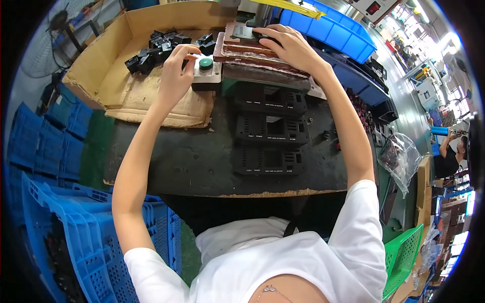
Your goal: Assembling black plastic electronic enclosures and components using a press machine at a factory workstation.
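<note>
My left hand [177, 76] is at the left of a metal control box [208, 77] with a green push button [205, 63]. Its fingers are curled toward the thumb; a dark bit shows between them, too small to name. My right hand [293, 48] rests on top of a layered brown-and-metal fixture [262, 60], its fingers bent over a black plastic part [261, 36] that they mostly hide. Three black plastic panels with cut-outs lie in a column on the dark table: a far panel [252, 100], a middle panel [252, 129] and a near panel [251, 160].
Small black parts [164, 46] lie in an open cardboard box [91, 83] at the far left. Blue bins [348, 35] stand beyond the fixture. A blue crate [86, 227] is at my left, a green basket [401, 257] at my right. Another person [447, 156] is at far right.
</note>
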The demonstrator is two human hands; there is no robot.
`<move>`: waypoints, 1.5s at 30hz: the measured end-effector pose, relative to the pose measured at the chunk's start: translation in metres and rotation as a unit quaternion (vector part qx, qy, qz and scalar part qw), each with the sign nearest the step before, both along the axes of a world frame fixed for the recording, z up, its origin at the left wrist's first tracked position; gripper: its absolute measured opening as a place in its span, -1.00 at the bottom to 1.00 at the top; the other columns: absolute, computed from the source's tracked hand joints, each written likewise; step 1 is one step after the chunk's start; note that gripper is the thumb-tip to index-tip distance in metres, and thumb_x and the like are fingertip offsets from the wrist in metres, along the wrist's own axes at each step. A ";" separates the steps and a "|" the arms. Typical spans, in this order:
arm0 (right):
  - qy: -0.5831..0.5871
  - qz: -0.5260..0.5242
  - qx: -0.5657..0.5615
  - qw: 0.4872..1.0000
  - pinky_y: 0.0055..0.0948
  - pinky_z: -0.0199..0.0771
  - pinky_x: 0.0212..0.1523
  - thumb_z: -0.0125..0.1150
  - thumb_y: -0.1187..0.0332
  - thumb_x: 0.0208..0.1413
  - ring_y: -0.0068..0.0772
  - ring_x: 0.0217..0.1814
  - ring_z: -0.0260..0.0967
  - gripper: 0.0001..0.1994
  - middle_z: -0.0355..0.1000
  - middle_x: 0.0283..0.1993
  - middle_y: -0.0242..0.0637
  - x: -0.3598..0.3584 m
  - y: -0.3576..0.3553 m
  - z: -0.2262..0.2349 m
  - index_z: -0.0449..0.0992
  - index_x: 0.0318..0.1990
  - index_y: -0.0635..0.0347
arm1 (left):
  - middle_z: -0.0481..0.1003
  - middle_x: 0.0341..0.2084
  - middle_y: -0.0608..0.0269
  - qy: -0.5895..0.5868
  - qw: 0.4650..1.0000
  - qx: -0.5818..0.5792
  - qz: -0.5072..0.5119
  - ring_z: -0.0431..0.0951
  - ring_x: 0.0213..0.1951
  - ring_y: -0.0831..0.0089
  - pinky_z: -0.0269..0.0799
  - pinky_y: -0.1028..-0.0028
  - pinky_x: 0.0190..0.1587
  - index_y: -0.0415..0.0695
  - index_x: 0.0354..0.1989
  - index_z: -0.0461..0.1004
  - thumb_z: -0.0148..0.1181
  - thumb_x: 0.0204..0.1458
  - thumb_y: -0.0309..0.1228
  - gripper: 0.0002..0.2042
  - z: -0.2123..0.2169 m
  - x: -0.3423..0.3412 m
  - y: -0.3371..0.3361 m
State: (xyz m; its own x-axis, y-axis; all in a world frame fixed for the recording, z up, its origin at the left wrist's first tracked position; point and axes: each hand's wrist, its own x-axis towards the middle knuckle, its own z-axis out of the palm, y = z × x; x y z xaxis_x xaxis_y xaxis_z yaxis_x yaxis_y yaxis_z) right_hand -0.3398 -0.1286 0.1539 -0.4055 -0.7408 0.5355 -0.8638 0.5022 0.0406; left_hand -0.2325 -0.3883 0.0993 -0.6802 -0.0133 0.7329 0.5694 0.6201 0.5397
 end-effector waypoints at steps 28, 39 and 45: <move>-0.033 -0.001 -0.275 0.961 -0.52 0.38 -0.26 0.33 0.57 -0.22 -0.38 -0.33 0.38 -0.79 0.42 -0.40 -0.27 0.140 0.041 -0.015 0.46 -0.36 0.30 | 0.52 -0.48 0.27 -0.026 0.979 -0.016 -0.203 0.46 -0.44 0.52 0.35 0.62 -0.39 -0.22 -0.36 0.54 0.21 -0.11 -0.55 -0.88 0.020 0.033 0.041; -0.045 0.019 -0.271 0.961 -0.52 0.35 -0.33 0.33 0.57 -0.22 -0.36 -0.36 0.35 -0.81 0.39 -0.39 -0.25 0.142 0.048 -0.013 0.44 -0.41 0.31 | 0.52 -0.44 0.19 -0.008 0.980 -0.048 -0.195 0.51 -0.39 0.38 0.40 0.54 -0.32 -0.27 -0.38 0.53 0.21 -0.19 -0.66 -0.85 0.024 0.037 0.049; -0.045 0.019 -0.266 0.963 -0.52 0.36 -0.33 0.32 0.57 -0.21 -0.36 -0.36 0.36 -0.82 0.40 -0.39 -0.25 0.142 0.047 -0.012 0.43 -0.40 0.30 | 0.52 -0.42 0.18 0.022 0.982 -0.065 -0.175 0.52 -0.37 0.35 0.40 0.53 -0.30 -0.26 -0.38 0.53 0.21 -0.22 -0.65 -0.83 0.024 0.038 0.047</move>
